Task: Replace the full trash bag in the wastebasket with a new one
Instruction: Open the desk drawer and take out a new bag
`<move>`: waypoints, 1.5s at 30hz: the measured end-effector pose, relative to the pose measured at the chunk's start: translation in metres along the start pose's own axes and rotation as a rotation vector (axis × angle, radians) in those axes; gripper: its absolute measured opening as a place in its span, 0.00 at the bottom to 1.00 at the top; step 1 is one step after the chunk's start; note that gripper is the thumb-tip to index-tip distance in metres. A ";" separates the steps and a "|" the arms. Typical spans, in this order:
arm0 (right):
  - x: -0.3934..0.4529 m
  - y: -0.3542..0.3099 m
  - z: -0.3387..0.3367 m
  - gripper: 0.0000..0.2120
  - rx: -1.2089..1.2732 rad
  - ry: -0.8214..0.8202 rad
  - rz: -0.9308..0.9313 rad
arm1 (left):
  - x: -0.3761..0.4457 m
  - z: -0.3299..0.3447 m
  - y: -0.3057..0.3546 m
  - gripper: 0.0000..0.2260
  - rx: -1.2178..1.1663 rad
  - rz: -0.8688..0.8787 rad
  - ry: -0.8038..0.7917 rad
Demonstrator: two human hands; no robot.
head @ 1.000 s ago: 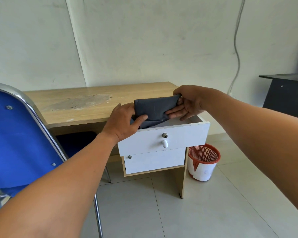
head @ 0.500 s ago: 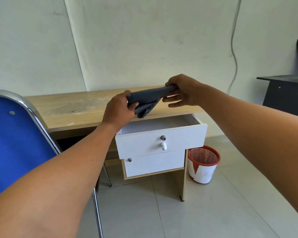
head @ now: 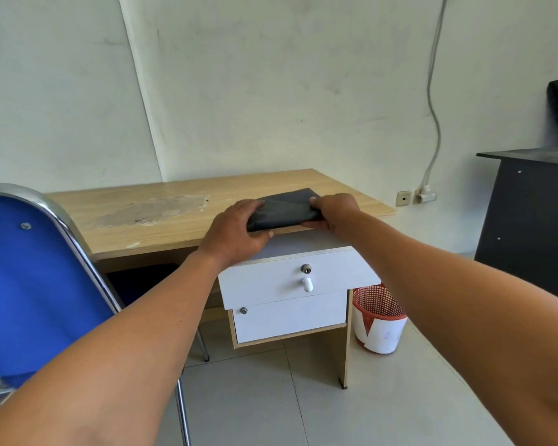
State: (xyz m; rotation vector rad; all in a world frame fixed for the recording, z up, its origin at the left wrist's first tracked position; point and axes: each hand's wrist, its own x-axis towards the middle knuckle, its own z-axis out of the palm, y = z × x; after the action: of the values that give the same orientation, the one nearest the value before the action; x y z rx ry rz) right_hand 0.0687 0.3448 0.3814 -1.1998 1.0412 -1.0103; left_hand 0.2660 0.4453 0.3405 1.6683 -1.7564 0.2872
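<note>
Desk (head: 174,220): hands hide folded trash bag (head: 284,209) ends.

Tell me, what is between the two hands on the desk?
A folded dark gray bag, seen in the head view. The left hand grips one end, the right hand the other, above the open white drawer.

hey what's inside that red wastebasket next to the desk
Through the mesh of the red wastebasket, only a white liner or wrap around its lower part shows. The desk's side panel hides its left edge, and the view does not reach the bottom, so any contents can't be told.
</note>
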 end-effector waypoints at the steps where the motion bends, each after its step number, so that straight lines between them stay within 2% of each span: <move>1: 0.002 0.003 0.001 0.10 0.003 0.009 0.010 | 0.000 0.000 0.002 0.26 -0.004 0.004 -0.034; 4: 0.003 0.004 0.000 0.18 -0.090 0.039 -0.040 | 0.005 0.000 0.005 0.19 0.019 -0.046 -0.144; 7: 0.001 0.006 -0.008 0.31 -0.569 0.077 -0.266 | 0.010 0.000 0.004 0.19 0.057 -0.127 -0.221; 10: 0.000 0.017 -0.030 0.48 -1.026 0.072 -0.685 | 0.013 0.002 -0.001 0.31 0.147 -0.142 -0.297; 12: 0.001 0.026 -0.049 0.56 -1.254 -0.034 -0.868 | 0.013 0.003 -0.005 0.41 0.156 -0.118 -0.325; 15: 0.006 0.045 -0.071 0.66 -1.457 -0.232 -0.812 | 0.008 0.001 -0.009 0.58 0.149 -0.068 -0.363; 17: 0.011 0.055 -0.080 0.69 -1.565 -0.258 -0.783 | 0.004 -0.002 -0.012 0.64 0.192 -0.028 -0.391; 21: 0.016 0.061 -0.081 0.69 -1.679 -0.167 -0.808 | -0.001 -0.009 -0.017 0.69 0.347 -0.055 -0.480; 26: 0.013 0.055 -0.078 0.67 -1.690 -0.120 -0.812 | -0.001 -0.007 -0.013 0.68 0.352 -0.091 -0.463; 37: 0.025 0.054 -0.042 0.44 -1.666 0.160 -0.825 | 0.001 0.011 -0.008 0.54 0.394 -0.144 -0.188; 45: 0.037 0.056 -0.017 0.39 -1.625 0.333 -0.764 | 0.005 0.030 -0.005 0.52 0.567 -0.199 -0.020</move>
State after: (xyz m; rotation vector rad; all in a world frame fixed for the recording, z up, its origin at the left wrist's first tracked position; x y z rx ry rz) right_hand 0.0636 0.3101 0.3215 -2.9730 1.7992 -0.8012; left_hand 0.2613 0.4228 0.3195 2.2277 -1.5922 0.7298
